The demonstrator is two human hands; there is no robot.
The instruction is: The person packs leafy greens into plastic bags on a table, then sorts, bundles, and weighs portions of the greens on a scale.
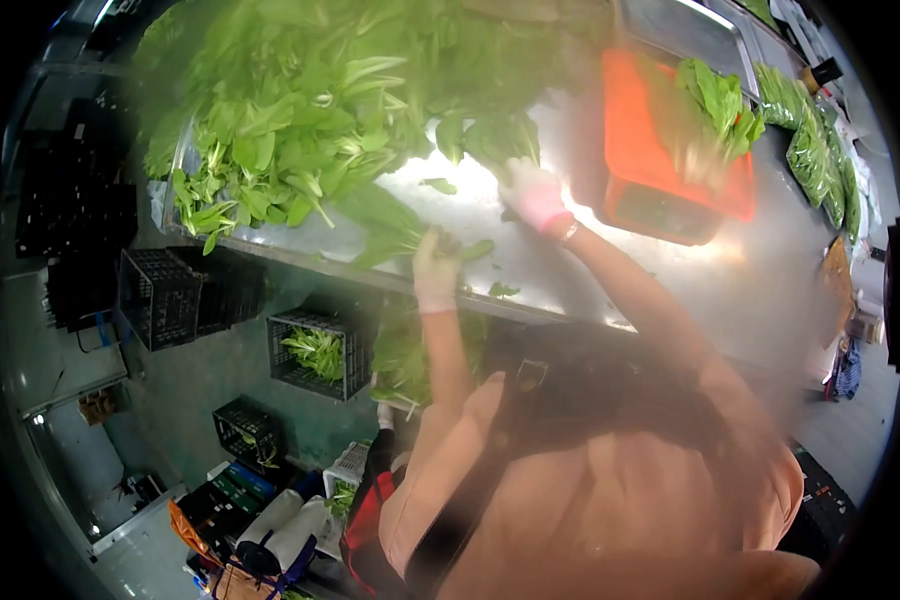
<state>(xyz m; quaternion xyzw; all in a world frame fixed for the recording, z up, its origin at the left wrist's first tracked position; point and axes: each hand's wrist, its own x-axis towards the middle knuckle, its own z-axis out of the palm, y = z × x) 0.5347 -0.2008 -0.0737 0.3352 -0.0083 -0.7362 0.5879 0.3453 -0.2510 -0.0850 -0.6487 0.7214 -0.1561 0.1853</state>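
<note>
Head: piled greens (pixel 300 130) partly blurred

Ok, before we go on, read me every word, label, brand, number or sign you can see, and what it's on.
None can be read in this view.
Orange bin: no lettering that I can make out.
Bagged greens: any print is too small and blurred to read.
Black crates at left: nothing legible.

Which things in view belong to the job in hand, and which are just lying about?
Likely in the job:
- left hand, holding greens
- right hand, at more leaves
- metal table
- orange bin

Apparently lying about:
- blue cloth
- brown box
- tan bag
</note>
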